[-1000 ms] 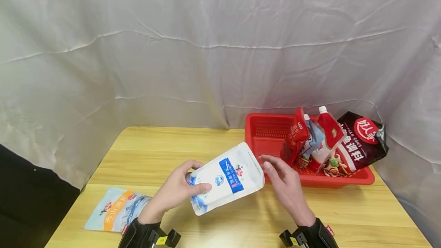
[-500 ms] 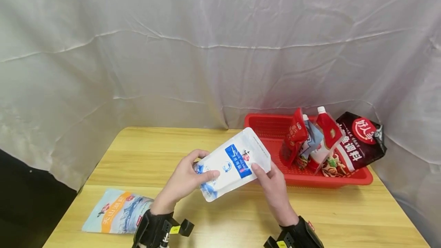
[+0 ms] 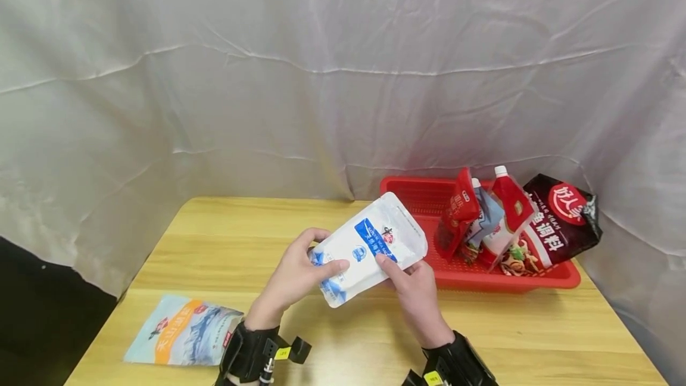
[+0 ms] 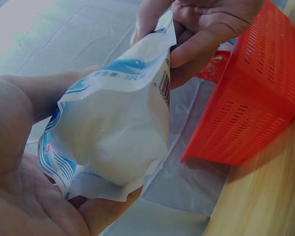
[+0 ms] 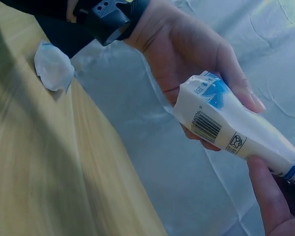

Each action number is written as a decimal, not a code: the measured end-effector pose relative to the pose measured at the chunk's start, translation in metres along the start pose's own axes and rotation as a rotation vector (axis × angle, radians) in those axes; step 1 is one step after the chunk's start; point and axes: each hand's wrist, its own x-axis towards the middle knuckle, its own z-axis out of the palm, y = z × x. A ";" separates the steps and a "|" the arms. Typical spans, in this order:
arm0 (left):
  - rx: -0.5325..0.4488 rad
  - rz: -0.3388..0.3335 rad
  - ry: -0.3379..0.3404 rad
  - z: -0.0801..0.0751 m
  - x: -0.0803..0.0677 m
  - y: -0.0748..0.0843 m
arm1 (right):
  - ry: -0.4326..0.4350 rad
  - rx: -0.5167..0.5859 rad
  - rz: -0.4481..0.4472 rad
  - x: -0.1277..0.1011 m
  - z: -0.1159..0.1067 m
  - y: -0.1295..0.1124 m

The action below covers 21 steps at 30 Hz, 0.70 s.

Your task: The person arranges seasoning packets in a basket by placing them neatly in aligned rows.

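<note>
Soft light is filling the head view, laying a pale sheen on the table [image 3: 348, 356] below the left hand [image 3: 292, 273] and right hand [image 3: 418, 293], while small print on the white pouch [image 3: 370, 246] between them is blurring. Both wrist views are looking dimmer, bluer, muted — and in the right one a broad shadow is darkening the table on the left hand's side.
</note>
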 end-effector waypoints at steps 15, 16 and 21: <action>-0.052 -0.025 -0.099 0.007 0.003 -0.003 | 0.036 0.015 0.034 0.002 -0.008 -0.005; -0.060 -0.027 -0.105 0.007 0.003 -0.003 | 0.033 0.007 0.027 0.002 -0.008 -0.006; -0.070 -0.022 -0.127 0.006 0.004 -0.005 | 0.021 -0.025 0.011 0.003 -0.012 -0.011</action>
